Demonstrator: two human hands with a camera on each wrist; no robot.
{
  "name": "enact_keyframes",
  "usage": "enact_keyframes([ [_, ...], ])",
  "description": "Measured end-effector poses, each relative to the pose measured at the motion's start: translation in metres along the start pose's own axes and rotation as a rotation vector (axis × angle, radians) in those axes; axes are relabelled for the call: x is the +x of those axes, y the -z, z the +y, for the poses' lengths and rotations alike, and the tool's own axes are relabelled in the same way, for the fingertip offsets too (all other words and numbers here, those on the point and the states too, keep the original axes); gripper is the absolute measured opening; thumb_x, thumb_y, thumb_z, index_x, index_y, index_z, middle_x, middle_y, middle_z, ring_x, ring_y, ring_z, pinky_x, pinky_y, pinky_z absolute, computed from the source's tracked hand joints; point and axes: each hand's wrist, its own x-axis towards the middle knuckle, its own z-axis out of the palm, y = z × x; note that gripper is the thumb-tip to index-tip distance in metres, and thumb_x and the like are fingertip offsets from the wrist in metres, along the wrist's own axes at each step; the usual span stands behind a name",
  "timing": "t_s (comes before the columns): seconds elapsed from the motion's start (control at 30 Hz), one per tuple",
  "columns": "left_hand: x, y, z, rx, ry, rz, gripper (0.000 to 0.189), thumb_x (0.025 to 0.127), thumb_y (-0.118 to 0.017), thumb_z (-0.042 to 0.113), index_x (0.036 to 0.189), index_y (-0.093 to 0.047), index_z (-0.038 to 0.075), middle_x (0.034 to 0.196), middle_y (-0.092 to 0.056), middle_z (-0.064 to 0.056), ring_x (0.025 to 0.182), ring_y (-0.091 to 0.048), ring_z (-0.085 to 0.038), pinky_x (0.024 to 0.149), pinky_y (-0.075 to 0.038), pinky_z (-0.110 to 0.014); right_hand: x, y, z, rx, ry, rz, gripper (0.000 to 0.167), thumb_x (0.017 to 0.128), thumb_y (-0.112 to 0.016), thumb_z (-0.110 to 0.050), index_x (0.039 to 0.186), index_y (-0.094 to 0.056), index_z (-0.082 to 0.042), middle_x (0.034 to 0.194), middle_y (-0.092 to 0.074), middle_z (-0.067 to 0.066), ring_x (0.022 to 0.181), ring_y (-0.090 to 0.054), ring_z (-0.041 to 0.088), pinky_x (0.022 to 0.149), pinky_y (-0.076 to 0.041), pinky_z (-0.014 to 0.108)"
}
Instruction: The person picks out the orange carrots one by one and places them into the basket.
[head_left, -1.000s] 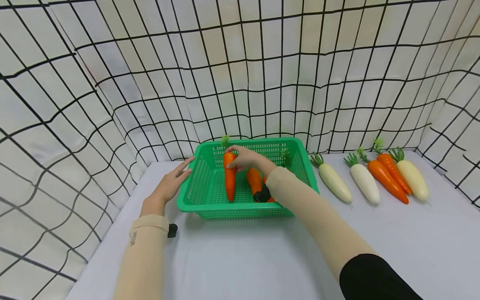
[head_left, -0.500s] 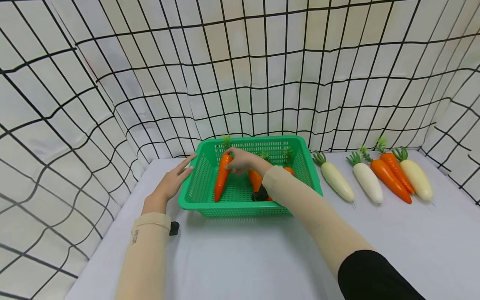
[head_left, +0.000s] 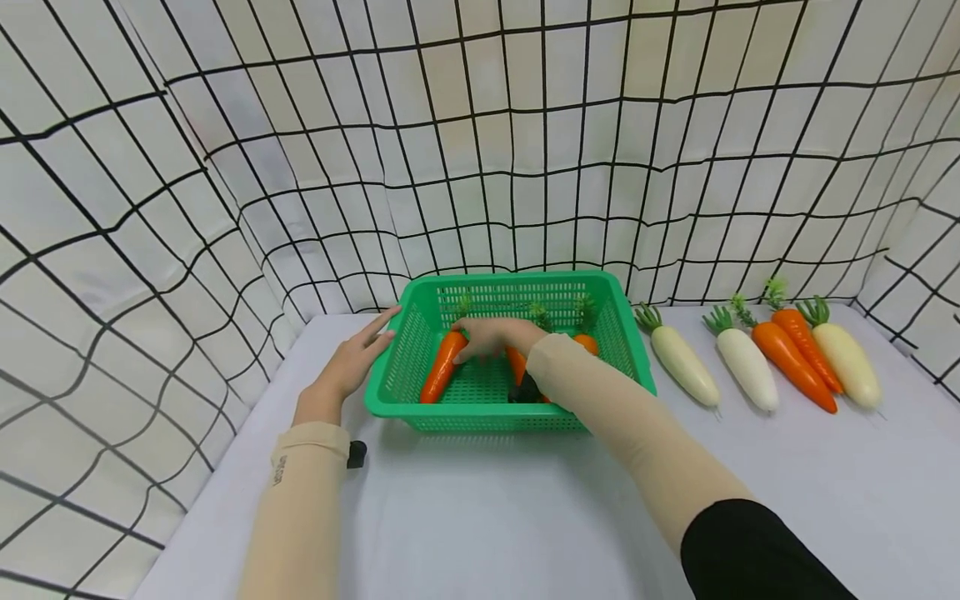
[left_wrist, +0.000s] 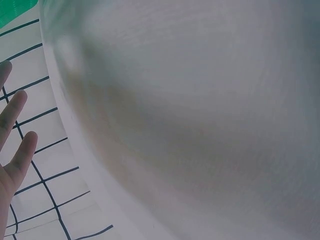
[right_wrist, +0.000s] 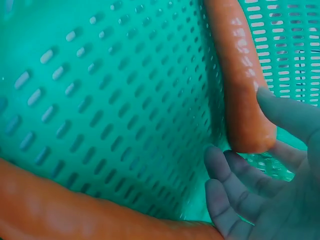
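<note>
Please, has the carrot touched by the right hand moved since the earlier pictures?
Yes: the carrot has shifted left, its tip nearer the left wall of the green basket.

Offering open mesh floor inside the green rectangular perforated plastic basket [head_left: 480, 411], between the glossy orange tapered carrot [head_left: 439, 375] slanting at left and the second orange carrot [head_left: 516, 362] nearer the middle. Meeting the bare right hand [head_left: 489, 337] over the back of that gap, at the left carrot's thick end. Running under the beige fabric sleeve [head_left: 622, 408] across the right half. Bumping into the bare left hand [head_left: 348, 362] at the left rim and the black wire grid [head_left: 546, 109] close behind. Squeezing narrowly beside the nearest pale green-topped radish [head_left: 684, 367]. Finding wide room over the white tabletop [head_left: 465, 517] in front.
</note>
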Motion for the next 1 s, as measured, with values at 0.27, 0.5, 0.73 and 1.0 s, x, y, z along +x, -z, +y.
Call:
enact_keyframes([
  [0.27, 0.003, -0.003, 0.004, -0.004, -0.010, -0.002, 0.062, 0.109, -0.033, 0.056, 0.165, -0.023, 0.033, 0.161, -0.033, -0.026, 0.141, -0.036, -0.055, 0.109, -0.029, -0.075, -0.005, 0.003, 0.006, 0.005, 0.000, -0.049, 0.070, 0.106, -0.059, -0.023, 0.165, -0.022, -0.013, 0.152, -0.042, 0.017, 0.107, -0.062, 0.025, 0.090, -0.051, 0.038],
  [0.5, 0.003, -0.003, 0.007, -0.006, -0.011, -0.008, 0.063, 0.109, -0.033, 0.056, 0.165, -0.022, 0.032, 0.161, -0.032, -0.026, 0.141, -0.034, -0.056, 0.109, -0.028, -0.075, -0.015, 0.010, 0.010, 0.056, 0.014, -0.050, 0.064, 0.107, -0.056, -0.019, 0.164, -0.027, -0.014, 0.159, -0.036, 0.020, 0.120, -0.062, 0.030, 0.101, -0.051, 0.043],
  [0.73, 0.000, -0.001, 0.003, -0.008, 0.000, 0.001, 0.063, 0.109, -0.033, 0.057, 0.165, -0.022, 0.031, 0.161, -0.031, -0.027, 0.142, -0.033, -0.057, 0.109, -0.027, -0.076, -0.030, 0.021, 0.008, 0.055, 0.055, -0.067, 0.060, 0.107, -0.057, -0.020, 0.162, -0.033, -0.014, 0.157, -0.041, 0.019, 0.123, -0.060, 0.033, 0.101, -0.050, 0.044],
  [1.0, 0.000, -0.001, 0.002, 0.000, -0.001, -0.006, 0.064, 0.108, -0.032, 0.058, 0.166, -0.021, 0.032, 0.160, -0.032, -0.029, 0.141, -0.034, -0.058, 0.107, -0.028, -0.077, -0.068, 0.042, 0.009, 0.041, 0.174, -0.035, 0.054, 0.106, -0.059, -0.020, 0.157, -0.042, -0.018, 0.154, -0.046, 0.017, 0.119, -0.063, 0.028, 0.103, -0.049, 0.048],
])
